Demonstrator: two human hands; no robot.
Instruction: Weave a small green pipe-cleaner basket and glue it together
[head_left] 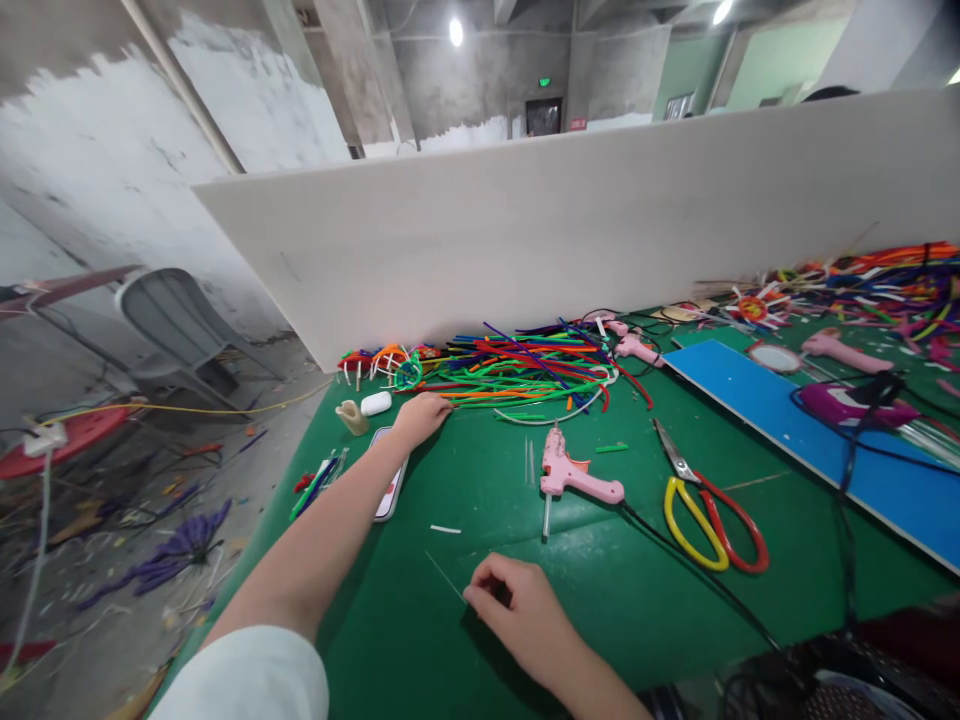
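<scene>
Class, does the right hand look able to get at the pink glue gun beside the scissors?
Probably yes: nothing seems to block the right hand from the pink glue gun, though the hand appears to pinch a thin strand.

The left hand (pixel 423 420) touches coloured strips (pixel 517 368); the right hand (pixel 521 610) pinches a strand (pixel 445 576).

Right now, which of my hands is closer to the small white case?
Left. Your left hand is just right of the small white case, by the coloured strips; your right hand is well away from it, closer to you, pinching a thin strip.
</scene>
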